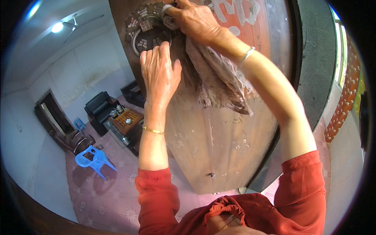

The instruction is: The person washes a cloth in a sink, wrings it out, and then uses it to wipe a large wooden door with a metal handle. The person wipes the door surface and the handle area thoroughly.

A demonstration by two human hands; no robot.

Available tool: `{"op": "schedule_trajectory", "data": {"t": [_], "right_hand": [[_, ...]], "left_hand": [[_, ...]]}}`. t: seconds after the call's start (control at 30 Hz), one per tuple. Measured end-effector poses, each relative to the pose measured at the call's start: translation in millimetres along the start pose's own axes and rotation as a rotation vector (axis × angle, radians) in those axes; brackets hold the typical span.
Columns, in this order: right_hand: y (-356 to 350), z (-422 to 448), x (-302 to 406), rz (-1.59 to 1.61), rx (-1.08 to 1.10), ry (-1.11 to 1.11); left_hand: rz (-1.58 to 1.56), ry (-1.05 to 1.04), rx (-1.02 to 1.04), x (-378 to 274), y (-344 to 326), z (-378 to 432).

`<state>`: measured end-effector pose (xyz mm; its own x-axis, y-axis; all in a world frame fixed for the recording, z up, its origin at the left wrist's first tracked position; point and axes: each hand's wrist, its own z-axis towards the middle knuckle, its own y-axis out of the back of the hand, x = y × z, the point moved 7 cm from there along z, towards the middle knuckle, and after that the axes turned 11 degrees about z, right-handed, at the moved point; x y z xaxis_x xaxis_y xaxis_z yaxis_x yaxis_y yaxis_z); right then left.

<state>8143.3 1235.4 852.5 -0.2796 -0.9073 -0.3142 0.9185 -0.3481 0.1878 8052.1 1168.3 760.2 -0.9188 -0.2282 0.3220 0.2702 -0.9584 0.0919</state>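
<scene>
A wooden door (223,141) with worn red and white marks stands in front of me. On its upper left part is a dark metal plate with a ring handle (134,44) and pale raised marks. My left hand (160,70) has its fingers bent over the lower right part of the ring; whether they grip it is not plain. My right hand (196,22) holds a dirty wet-looking cloth (214,73) against the door beside the plate's upper right edge. Part of the cloth is bunched at the fingers and the rest hangs down the door.
A dark stone-like door frame (314,58) runs along the right. Into the room at left are a blue plastic chair (94,158), a black armchair (98,105) and a tea table (126,119) with pots. A small metal knob (211,175) juts from the lower door.
</scene>
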Motion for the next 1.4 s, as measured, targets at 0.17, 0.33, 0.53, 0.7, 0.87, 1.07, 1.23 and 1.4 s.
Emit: {"op": "schedule_trajectory", "data": {"t": [0.17, 0.33, 0.53, 0.7, 0.87, 1.07, 1.23, 1.4], "right_hand": [[-38.4, -30.5, 0.3, -0.076, 0.136, -0.047], [-50.9, -67.5, -0.8, -0.021, 0.259, -0.009], [-25.1, 2.4, -5.8, 0.0, -0.125, -0.035], [-52.0, -21.8, -4.2, -0.01, -0.065, -0.149], [-74.4, -94.7, 19.8, 0.132, 0.072, -0.154], [-32.2, -27.5, -10.8, 0.031, -0.289, -0.126], [-64.3, -62.5, 7.0, 0.121, -0.161, -0.216], [-74.1, -91.0, 19.6, 0.159, -0.015, -0.199]], "left_hand": [[-0.034, -0.041, -0.077, 4.7, 10.9, 6.4], [-0.14, 0.009, 0.053, 28.6, -1.4, 2.6], [-0.215, 0.034, 0.025, 29.1, -1.3, 8.7], [-0.229, -0.069, -0.004, 32.2, 16.9, 17.2], [-0.38, -0.134, 0.066, 50.5, 4.8, 22.3], [-0.354, -0.104, 0.118, 41.7, -5.3, 16.9], [-0.306, -0.125, 0.005, 35.4, 14.0, 18.4], [-0.345, -0.146, 0.11, 47.9, -13.8, 4.0]]}}
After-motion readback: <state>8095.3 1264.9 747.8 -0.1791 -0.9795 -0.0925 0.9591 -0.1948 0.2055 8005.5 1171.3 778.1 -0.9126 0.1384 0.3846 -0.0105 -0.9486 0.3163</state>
